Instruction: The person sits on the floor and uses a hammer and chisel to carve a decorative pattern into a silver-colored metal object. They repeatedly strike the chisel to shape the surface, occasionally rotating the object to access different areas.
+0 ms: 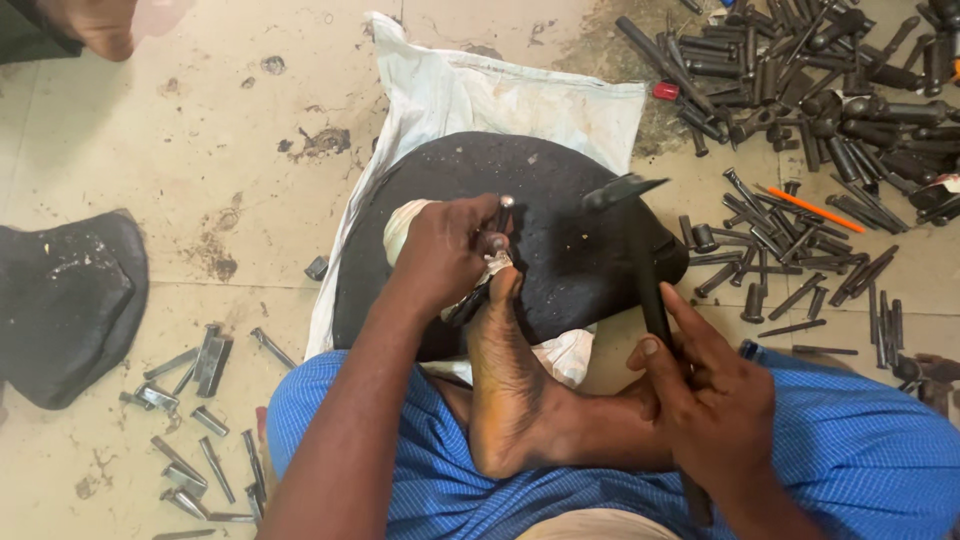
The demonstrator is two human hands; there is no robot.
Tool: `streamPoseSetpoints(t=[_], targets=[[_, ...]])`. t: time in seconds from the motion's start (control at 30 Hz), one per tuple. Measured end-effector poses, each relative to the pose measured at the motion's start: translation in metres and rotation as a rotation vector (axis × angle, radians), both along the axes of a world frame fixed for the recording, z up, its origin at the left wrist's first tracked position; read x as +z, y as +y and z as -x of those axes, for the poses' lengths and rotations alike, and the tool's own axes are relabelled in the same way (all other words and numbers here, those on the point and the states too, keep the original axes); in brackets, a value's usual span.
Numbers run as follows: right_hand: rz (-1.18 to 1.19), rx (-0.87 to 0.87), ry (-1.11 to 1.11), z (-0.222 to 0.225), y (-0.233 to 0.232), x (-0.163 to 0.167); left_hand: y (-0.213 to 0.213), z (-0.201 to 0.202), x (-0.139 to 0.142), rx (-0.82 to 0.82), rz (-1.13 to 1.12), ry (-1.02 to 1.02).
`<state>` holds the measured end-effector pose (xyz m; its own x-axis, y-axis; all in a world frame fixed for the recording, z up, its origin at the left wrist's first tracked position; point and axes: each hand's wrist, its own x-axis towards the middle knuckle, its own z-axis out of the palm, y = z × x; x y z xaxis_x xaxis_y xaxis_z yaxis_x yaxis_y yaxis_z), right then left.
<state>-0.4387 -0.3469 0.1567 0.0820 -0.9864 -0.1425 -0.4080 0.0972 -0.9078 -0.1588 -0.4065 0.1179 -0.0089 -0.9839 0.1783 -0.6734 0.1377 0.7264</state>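
I sit on the floor with one bare foot (pixel 505 380) stretched onto a round black pad (pixel 560 250). My left hand (pixel 445 250) pinches a short metal piece (pixel 500 218) upright on the pad, just above my toes. A dark hammer (pixel 640 250) is in my right hand (pixel 705 400), gripped by its handle. Its head (pixel 620 190) hangs raised to the right of the metal piece, not touching it.
A white sack (pixel 470 95) lies under the pad. Several dark metal rods and punches (pixel 810 90) are heaped at the upper right. Short shiny metal pieces (pixel 195 420) are scattered lower left. A dark cloth (pixel 65 300) lies at the left. Another person's foot (pixel 95 25) shows top left.
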Motion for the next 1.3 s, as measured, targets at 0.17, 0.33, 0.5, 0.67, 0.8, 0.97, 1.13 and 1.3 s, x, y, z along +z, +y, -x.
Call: streamPoseSetpoints(t=[0.17,0.33,0.5,0.67,0.8,0.97,1.13,1.3], targets=[[0.167,0.13,0.14,-0.002,0.005,-0.001,0.018,-0.005,0.003,0.058,0.038,-0.059],[0.41,0.278,0.176,-0.002,0.009,0.001,0.03,-0.005,0.003,0.052,0.08,-0.003],[0.451,0.279,0.223,-0.004,0.01,0.003,0.034,-0.004,0.003,0.032,0.11,-0.013],[0.448,0.242,0.186,-0.009,0.011,0.006,0.033,-0.007,0.006,0.011,0.078,-0.032],[0.477,0.251,0.215,-0.01,0.013,0.003,0.029,-0.005,0.007,0.0,0.108,-0.026],[0.252,0.135,0.078,-0.009,0.013,-0.004,0.029,-0.009,-0.004,0.119,0.038,0.063],[-0.076,0.006,-0.078,-0.02,-0.004,-0.015,0.019,-0.041,-0.026,0.422,0.08,0.072],[0.096,0.271,0.028,-0.063,-0.015,-0.036,-0.022,-0.049,-0.044,0.37,0.008,-0.06]])
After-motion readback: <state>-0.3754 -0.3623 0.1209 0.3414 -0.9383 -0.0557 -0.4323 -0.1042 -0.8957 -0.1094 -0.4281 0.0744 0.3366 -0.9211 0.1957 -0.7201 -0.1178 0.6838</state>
